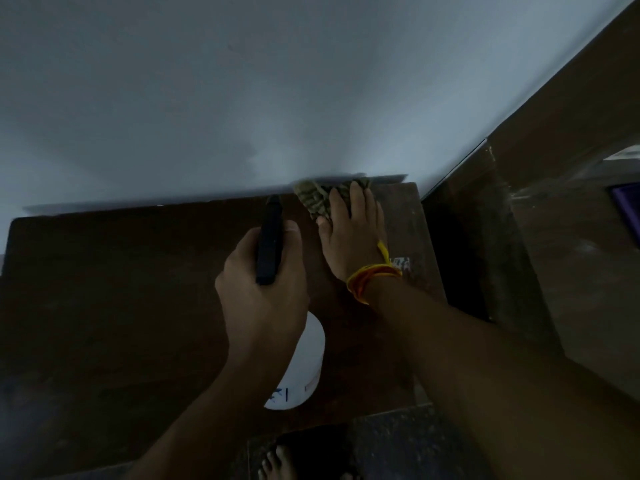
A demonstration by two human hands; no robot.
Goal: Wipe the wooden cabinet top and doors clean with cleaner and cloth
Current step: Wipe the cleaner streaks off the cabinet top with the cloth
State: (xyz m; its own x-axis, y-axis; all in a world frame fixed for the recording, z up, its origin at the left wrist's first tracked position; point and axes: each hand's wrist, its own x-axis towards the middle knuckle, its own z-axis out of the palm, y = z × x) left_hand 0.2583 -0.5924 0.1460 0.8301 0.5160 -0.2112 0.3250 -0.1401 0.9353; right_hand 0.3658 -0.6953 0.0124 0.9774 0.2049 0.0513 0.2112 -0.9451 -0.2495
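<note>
A dark wooden cabinet top (121, 289) fills the lower half of the head view. My left hand (263, 299) grips a white spray bottle (304, 368) with a black trigger head (270, 240), held over the middle of the top. My right hand (353, 233), with a yellow thread band at the wrist, lies flat with straight fingers on a greenish striped cloth (317, 199). The cloth sits at the back edge of the top, against the wall. The cabinet doors are not in view.
A pale wall (277, 81) rises right behind the cabinet. To the right stands a taller brown wooden panel (571, 133), with a dark gap (457, 258) between it and the cabinet. Dark speckled floor (398, 445) and bare toes (277, 465) show below the front edge.
</note>
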